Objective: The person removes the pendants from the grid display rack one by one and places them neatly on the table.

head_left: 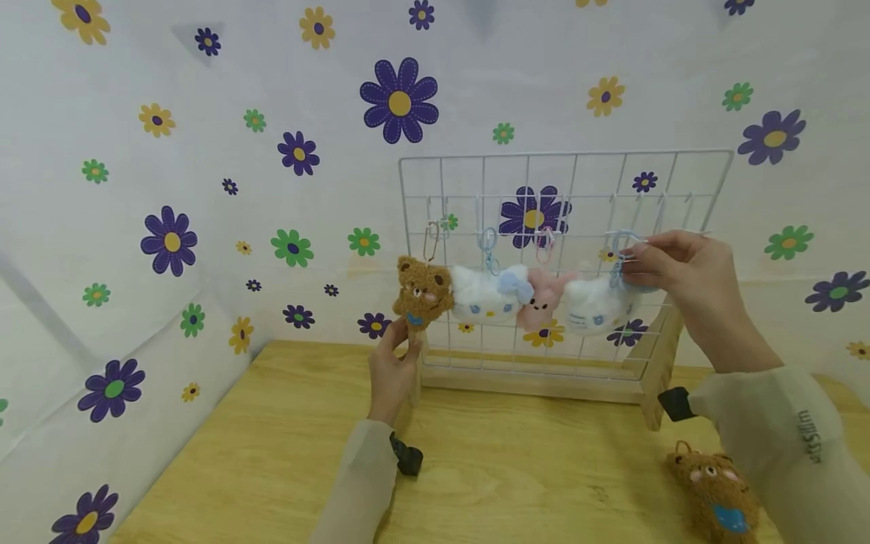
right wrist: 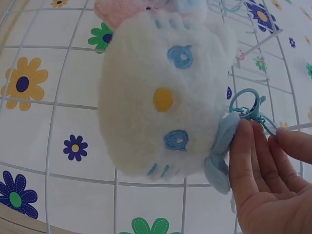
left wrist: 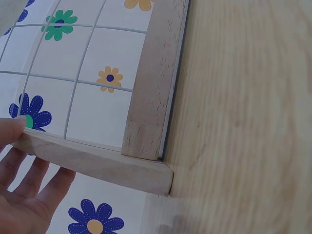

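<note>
My right hand [head_left: 686, 279] pinches the blue key ring strap [right wrist: 252, 114] of a white cat plush keychain [head_left: 598, 308], beside a hook at the wire grid's right side. Its blue bow [right wrist: 218, 168] lies against my fingers in the right wrist view. With thumb and fingers on opposite sides, my left hand [left wrist: 29, 190] grips the wooden side post [left wrist: 97, 163] of the display rack. Above that hand hangs a brown bear keychain [head_left: 424, 291]. Another white cat keychain [head_left: 485, 302] and a pink plush keychain [head_left: 540, 298] hang between the bear and the right-hand cat.
The rack's wooden base bar [head_left: 530, 387] stands on a wooden table [head_left: 285, 453], close to a flower-print backdrop [head_left: 224, 302]. A second brown bear keychain [head_left: 717, 495] lies on the table at the front right, near my right sleeve [head_left: 782, 431]. Several hooks stick out from the grid.
</note>
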The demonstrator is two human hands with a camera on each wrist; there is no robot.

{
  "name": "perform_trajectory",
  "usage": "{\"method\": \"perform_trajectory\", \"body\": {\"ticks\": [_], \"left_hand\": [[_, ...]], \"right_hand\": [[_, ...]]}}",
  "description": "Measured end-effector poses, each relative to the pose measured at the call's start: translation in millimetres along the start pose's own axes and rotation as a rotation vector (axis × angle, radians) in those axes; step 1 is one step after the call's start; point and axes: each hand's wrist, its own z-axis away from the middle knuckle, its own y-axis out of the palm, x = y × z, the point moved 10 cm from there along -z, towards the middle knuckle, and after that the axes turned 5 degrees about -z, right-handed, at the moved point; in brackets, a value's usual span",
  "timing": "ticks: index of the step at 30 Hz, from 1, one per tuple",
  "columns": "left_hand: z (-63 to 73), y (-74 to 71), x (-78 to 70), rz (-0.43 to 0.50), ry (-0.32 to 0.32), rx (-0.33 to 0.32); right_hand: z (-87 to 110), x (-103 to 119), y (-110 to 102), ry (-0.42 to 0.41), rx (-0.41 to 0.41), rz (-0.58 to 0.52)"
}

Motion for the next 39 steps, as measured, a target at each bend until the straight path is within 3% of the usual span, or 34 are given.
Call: {"method": "perform_trajectory", "body": {"ticks": [6,12,27,35,39], "left_hand": [[-3.5,-0.8,-1.5,-0.017,-0.003,-0.005],[-4.2,0.3,-2.6,-0.032,-0.003,-0.001],[-2.0,1.1,0.0,-0.002,-0.007,-0.001],[-2.6,1.7,2.2,0.0,-0.019,0.002],[-1.6,1.7,1.7,-0.01,-0.032,0.006]], "right_hand": [[1.6,7.4,1.4,-0.009,-0.011,0.108],[9.3,14.0,0.1,-0.023,-0.021,0.043],[24.6,23.0,-8.8,-0.079,-0.033,0.051],[32.1,23.6,-14.8,-0.11,-0.042,0.28],[33.8,19.8,-15.3,-0.11,-0.028,0.329]]}}
